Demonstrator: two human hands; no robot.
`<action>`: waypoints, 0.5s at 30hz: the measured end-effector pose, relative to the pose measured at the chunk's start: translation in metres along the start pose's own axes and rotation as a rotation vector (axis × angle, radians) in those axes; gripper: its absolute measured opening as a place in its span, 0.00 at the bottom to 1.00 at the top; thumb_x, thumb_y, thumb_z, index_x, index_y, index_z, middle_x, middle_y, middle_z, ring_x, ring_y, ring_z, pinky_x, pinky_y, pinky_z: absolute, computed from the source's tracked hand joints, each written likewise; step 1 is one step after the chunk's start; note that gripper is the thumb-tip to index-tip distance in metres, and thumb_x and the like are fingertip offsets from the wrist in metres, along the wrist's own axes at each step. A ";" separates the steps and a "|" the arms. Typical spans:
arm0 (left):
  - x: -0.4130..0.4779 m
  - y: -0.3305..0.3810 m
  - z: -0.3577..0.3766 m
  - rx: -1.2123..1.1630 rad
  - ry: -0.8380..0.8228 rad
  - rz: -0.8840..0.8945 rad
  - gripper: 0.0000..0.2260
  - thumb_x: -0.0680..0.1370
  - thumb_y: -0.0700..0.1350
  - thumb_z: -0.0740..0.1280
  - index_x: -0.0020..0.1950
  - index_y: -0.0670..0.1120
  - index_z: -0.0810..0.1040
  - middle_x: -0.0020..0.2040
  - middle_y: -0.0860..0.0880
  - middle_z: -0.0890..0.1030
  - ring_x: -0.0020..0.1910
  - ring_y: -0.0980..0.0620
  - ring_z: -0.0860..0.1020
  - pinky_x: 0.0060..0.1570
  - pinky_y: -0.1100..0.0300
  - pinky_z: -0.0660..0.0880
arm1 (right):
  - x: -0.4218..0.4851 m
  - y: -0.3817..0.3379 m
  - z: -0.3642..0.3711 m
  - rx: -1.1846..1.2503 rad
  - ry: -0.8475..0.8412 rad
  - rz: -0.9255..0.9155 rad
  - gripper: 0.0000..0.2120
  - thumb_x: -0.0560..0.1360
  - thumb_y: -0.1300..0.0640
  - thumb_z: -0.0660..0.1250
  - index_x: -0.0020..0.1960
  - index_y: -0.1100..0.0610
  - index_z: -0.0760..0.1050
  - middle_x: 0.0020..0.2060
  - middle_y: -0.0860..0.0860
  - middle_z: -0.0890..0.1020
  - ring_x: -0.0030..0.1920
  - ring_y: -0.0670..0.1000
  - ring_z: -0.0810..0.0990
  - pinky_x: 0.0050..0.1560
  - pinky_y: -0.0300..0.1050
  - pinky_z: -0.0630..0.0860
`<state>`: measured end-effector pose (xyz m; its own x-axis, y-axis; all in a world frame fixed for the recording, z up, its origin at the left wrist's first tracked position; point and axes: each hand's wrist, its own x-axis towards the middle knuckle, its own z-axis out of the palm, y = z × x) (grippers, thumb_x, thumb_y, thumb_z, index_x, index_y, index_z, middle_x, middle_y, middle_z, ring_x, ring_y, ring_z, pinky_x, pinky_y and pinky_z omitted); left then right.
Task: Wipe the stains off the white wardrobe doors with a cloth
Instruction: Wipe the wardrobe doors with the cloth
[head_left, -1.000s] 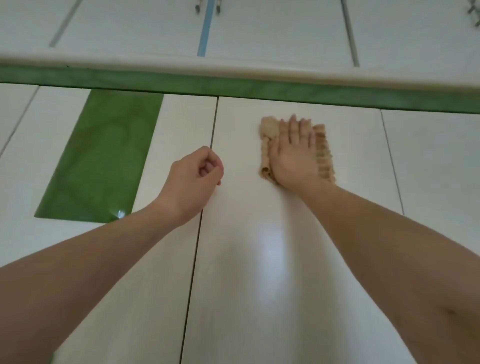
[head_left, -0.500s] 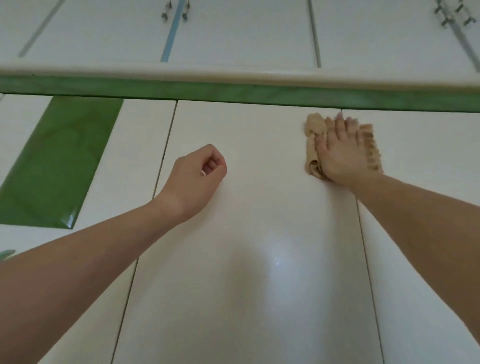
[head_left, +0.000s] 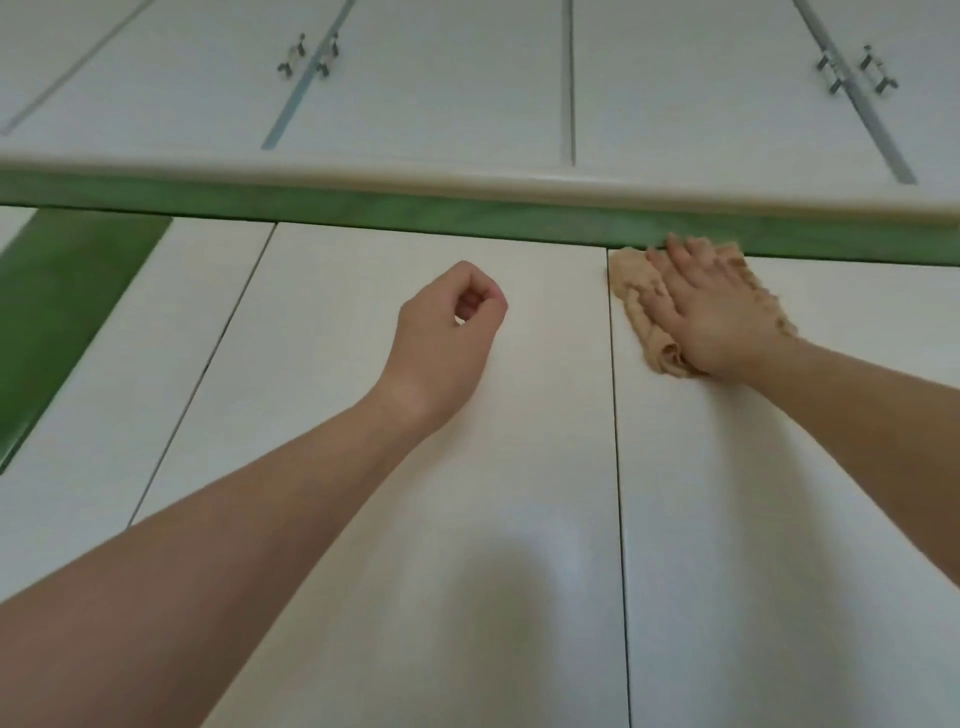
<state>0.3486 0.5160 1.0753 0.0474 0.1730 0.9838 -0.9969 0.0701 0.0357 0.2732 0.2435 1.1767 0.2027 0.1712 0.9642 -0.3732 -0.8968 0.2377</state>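
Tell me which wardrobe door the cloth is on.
The rightmost door, just right of the seam: the right hand presses the cloth flat at its top, under the green strip. The middle door has only the curled left hand before it.

Glossy smooth wardrobe doors (head_left: 426, 519), ribbed tan cloth (head_left: 631, 291), metal handles (head_left: 854, 75).

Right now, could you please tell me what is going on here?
A person is wiping white wardrobe doors. The right hand presses a tan cloth flat against the top of the right door, just under the green strip and beside the seam. The left hand is curled, holds nothing, and is raised in front of the middle door. No stains show on either door.
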 end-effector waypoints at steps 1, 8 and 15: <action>0.003 0.004 0.007 -0.013 0.006 -0.003 0.05 0.79 0.39 0.64 0.47 0.41 0.79 0.40 0.54 0.79 0.42 0.55 0.76 0.41 0.70 0.71 | 0.016 -0.017 0.001 0.027 0.037 0.097 0.38 0.81 0.33 0.37 0.85 0.53 0.46 0.84 0.53 0.45 0.84 0.55 0.41 0.82 0.53 0.38; -0.002 0.004 0.016 0.017 0.016 0.043 0.05 0.78 0.38 0.65 0.45 0.44 0.79 0.38 0.57 0.79 0.39 0.59 0.76 0.41 0.69 0.71 | -0.079 -0.152 0.026 0.064 -0.034 -0.831 0.28 0.83 0.43 0.54 0.80 0.53 0.66 0.79 0.54 0.67 0.82 0.57 0.56 0.83 0.58 0.51; -0.002 -0.008 0.005 0.049 -0.077 0.021 0.06 0.79 0.38 0.64 0.44 0.44 0.79 0.39 0.56 0.79 0.40 0.59 0.75 0.37 0.71 0.69 | -0.017 0.004 -0.011 0.014 -0.035 -0.015 0.40 0.81 0.30 0.36 0.85 0.52 0.47 0.84 0.53 0.45 0.84 0.55 0.43 0.83 0.52 0.41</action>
<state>0.3560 0.5101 1.0736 0.0237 0.0974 0.9950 -0.9996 0.0192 0.0219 0.2588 0.2415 1.1623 0.2402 0.1708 0.9556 -0.3574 -0.8997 0.2507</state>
